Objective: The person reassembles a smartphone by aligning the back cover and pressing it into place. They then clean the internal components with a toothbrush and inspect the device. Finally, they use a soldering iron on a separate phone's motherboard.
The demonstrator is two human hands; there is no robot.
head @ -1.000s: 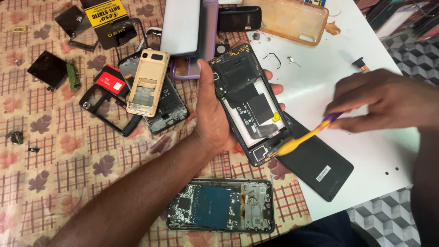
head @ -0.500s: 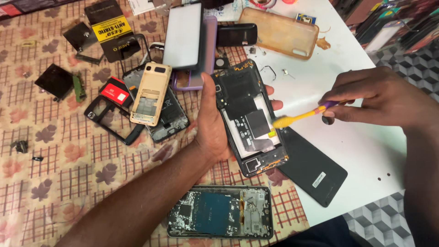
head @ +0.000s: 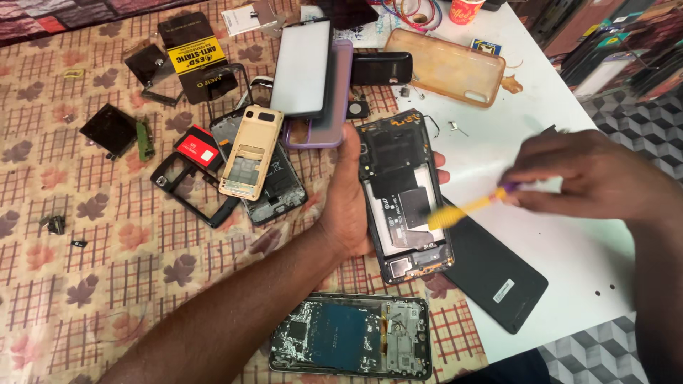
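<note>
Two hands, left hand (head: 353,206) gripping opened phone (head: 403,195), right hand (head: 590,178) pinching yellow tool (head: 462,210) over it

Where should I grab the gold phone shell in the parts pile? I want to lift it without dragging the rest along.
Take the gold phone shell by its two long side edges near the middle, coming straight down from above. It lies flat and slightly tilted on top of a dark open phone frame, so its long edges look exposed, while its lower end overlaps the parts beneath. A light pinch grip would likely lift it alone.
</note>
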